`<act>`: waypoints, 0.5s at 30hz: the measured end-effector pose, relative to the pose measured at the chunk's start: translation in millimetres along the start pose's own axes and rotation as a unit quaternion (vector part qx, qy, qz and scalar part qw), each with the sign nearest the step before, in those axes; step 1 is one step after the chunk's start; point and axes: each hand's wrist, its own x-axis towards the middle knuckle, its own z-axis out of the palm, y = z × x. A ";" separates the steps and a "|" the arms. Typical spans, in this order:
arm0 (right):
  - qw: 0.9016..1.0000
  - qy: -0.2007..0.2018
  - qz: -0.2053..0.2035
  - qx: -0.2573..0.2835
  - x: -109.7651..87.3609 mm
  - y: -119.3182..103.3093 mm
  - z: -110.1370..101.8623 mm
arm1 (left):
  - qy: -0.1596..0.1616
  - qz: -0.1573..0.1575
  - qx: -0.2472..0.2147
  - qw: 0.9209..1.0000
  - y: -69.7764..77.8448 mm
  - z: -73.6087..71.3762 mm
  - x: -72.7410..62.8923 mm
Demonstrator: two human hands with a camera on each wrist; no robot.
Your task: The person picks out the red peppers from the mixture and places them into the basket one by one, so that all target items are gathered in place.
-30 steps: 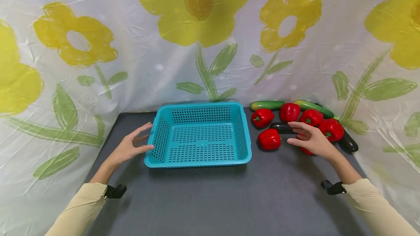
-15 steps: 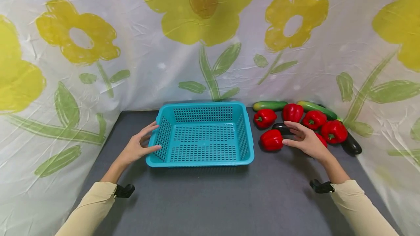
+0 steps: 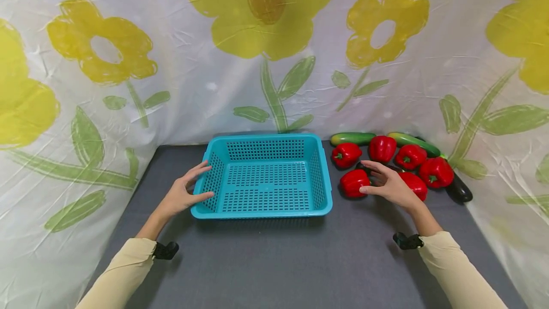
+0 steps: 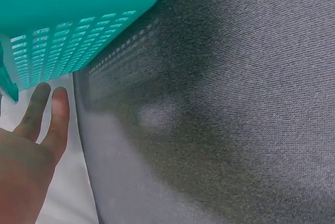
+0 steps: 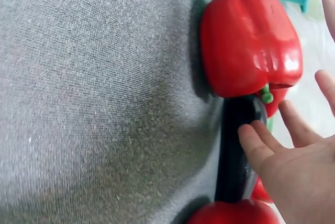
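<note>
A turquoise plastic basket (image 3: 261, 214) with slotted walls stands at the middle back of the table, and nothing lies in it. My left hand (image 3: 182, 194) is at the basket's left side, thumb and fingers spread over its rim; whether they touch it I cannot tell. Over on the right, my right hand (image 3: 388, 187) hovers with parted fingers beside the nearest red bell pepper (image 3: 353, 183), holding nothing. In the right wrist view that bell pepper (image 5: 246, 43) lies on its side, just past the fingertips. A dark eggplant (image 5: 241, 150) lies below this hand, partly hidden.
More red bell peppers (image 3: 410, 157) cluster at the back right. Behind them lie green cucumbers (image 3: 352, 139) against the flowered curtain (image 3: 206, 85). Another eggplant (image 3: 459, 190) lies at the right end of the group. Grey cloth (image 3: 266, 261) covers the table.
My right hand has moved left, from above the pepper cluster to the nearest bell pepper. My left hand has shifted right, over the basket's left rim. The view has turned slightly.
</note>
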 end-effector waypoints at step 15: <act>1.000 -0.010 0.019 -0.005 8.4 13.4 9.6 | 0.012 -0.022 0.023 0.999 -1.9 3.7 20.3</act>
